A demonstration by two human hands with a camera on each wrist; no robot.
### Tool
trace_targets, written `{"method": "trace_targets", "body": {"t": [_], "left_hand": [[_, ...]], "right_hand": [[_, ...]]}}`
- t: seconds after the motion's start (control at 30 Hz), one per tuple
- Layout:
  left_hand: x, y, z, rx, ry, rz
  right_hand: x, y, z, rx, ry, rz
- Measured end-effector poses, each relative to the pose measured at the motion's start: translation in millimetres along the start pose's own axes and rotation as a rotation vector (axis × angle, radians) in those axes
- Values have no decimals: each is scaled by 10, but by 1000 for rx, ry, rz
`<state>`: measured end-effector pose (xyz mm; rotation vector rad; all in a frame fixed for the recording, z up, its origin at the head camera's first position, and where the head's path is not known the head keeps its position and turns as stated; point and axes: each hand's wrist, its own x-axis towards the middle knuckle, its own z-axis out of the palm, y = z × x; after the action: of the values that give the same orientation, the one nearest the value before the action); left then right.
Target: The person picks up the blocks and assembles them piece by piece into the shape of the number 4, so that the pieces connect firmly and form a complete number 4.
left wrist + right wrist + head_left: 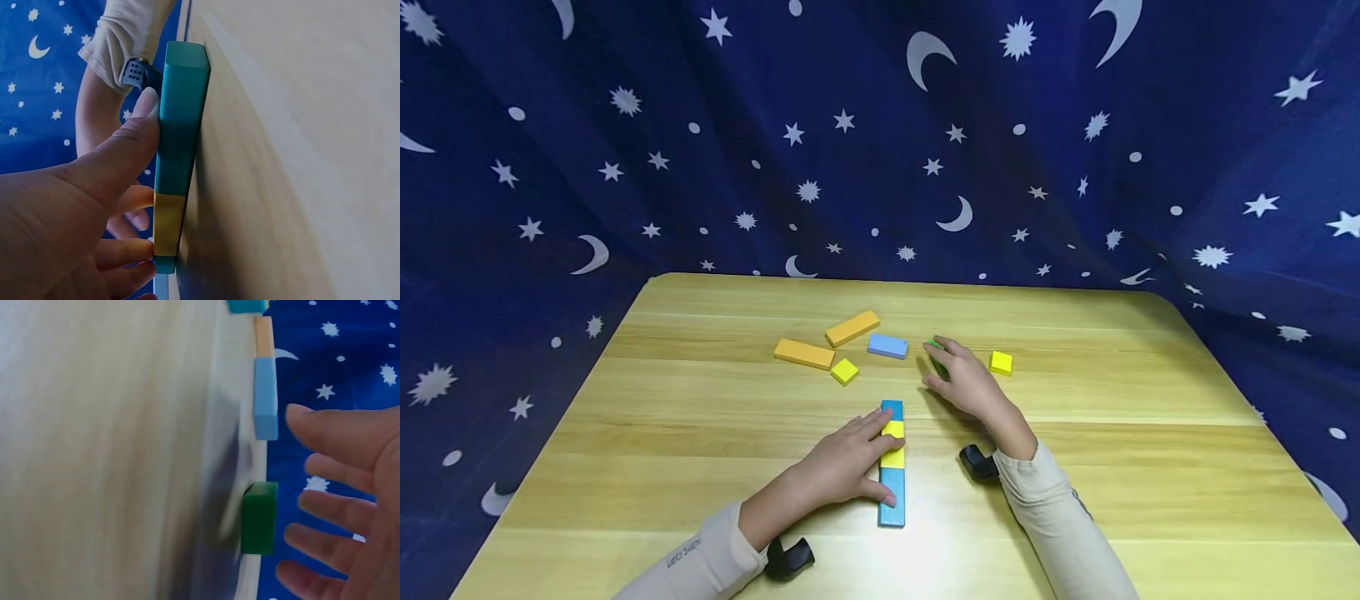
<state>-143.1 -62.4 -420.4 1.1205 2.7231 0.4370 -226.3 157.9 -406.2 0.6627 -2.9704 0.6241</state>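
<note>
A straight row of blocks lies in front of me, with a long blue block [892, 508] at the near end, yellow [891, 457] in the middle and a blue block [892, 407] at the far end. My left hand [842, 467] rests along this row, thumb on the near blue block and fingertips across the yellow part and far blue one. Fingers spread and loosely bent, my right hand [972, 385] hovers over a green block [259, 519]. In the right wrist view a gap shows between its fingertips and that block. The hand partly hides the block in the head view.
Two orange blocks [805, 353], a light blue block [887, 346] and a yellow square block [845, 372] lie beyond the row. Another yellow square block [1001, 362] sits right of my right hand. A dark blue star-patterned curtain [850, 167] hangs behind the wooden table [662, 433].
</note>
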Motion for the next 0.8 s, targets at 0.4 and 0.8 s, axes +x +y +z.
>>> {"method": "trace_targets", "body": {"t": [0.4, 0.8], "left_hand": [[-3, -7, 19, 9, 2, -13], [-11, -15, 37, 11, 5, -9]], "right_hand": [[-28, 17, 42, -117, 3, 1], [-96, -36, 27, -133, 33, 144]]}}
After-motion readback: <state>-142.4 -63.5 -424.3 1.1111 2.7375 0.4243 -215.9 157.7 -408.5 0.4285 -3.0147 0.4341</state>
